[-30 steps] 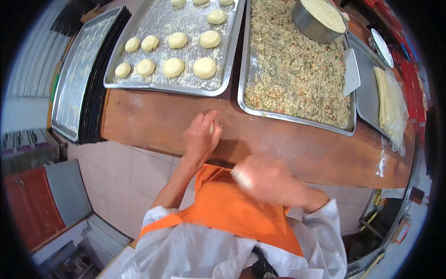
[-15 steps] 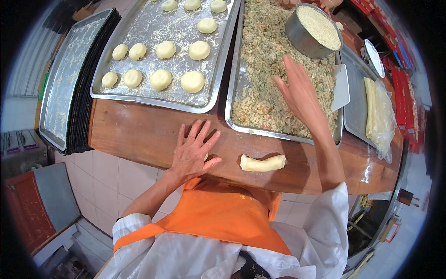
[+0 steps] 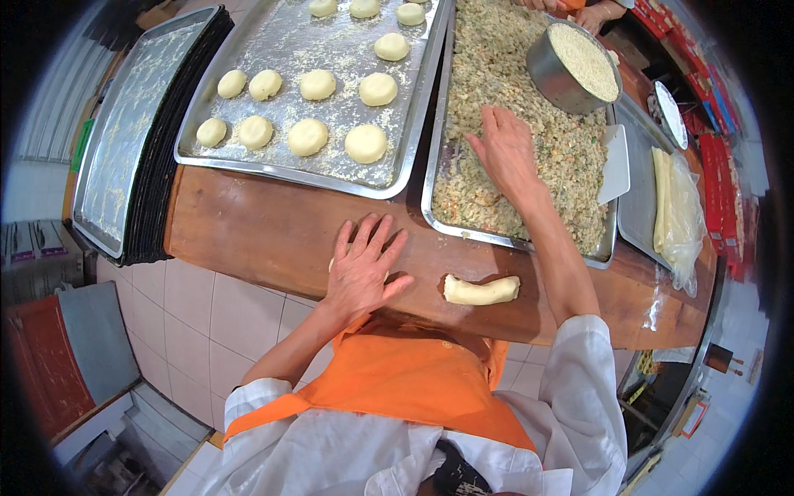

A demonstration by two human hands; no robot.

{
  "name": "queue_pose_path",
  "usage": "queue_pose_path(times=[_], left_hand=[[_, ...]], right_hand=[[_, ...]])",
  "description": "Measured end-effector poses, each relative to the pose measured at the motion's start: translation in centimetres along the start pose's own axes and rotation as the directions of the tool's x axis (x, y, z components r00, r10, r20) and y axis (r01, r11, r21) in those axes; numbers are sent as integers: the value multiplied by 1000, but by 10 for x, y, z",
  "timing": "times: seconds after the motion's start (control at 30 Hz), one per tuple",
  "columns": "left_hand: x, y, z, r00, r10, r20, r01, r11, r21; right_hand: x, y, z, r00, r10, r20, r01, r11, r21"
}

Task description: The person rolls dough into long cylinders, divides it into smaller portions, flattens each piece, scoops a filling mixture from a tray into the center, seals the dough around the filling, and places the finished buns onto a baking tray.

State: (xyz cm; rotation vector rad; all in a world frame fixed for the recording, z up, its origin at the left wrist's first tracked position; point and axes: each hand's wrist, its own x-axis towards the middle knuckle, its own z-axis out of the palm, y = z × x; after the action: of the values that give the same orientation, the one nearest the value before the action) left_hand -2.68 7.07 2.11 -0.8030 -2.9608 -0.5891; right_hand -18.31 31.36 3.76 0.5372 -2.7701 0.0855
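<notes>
My left hand [image 3: 361, 269] lies palm down on the wooden table, fingers spread, over a pale piece of something, probably dough, that peeks out at its left side and is mostly hidden. To its right rests a short dough log [image 3: 481, 288]. My right hand [image 3: 504, 153] is stretched over a metal tray [image 3: 518, 243] of crumbly, flecked filling [image 3: 463, 83], fingers extended and slightly bent at or just above the filling. A white flat scraper [image 3: 615, 161] stands at that tray's right side, below a round metal container of pale crumbs [image 3: 579, 70].
A floured tray [image 3: 273, 169] holds several dough rounds. Stacked trays [image 3: 136, 124] stand left. Right are another tray [image 3: 637, 219], bagged pale strips [image 3: 674, 215], a white plate [image 3: 670, 116] and red items [image 3: 719, 194]. Another person's hands [image 3: 587, 18] show at the far end.
The dough log now lies on the table. My left hand has opened flat. My right hand has moved from near my apron up into the filling tray and opened.
</notes>
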Motion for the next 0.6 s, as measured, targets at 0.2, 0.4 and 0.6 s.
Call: queue_pose_path(times=[0.2,0.4,0.6], left_hand=[[1,0,2,1000,6,-15,-5,999,37],[-7,-1,5,1000,-1,14,1,999,33],[4,-1,-3,994,85,64,-90,993,78]], right_hand=[[13,0,3,991,-49,123,38,995,93],[-22,-13,-9,963,-256,86,221,930,295],[-55,-18,-18,916,-392,82,354,889,291]])
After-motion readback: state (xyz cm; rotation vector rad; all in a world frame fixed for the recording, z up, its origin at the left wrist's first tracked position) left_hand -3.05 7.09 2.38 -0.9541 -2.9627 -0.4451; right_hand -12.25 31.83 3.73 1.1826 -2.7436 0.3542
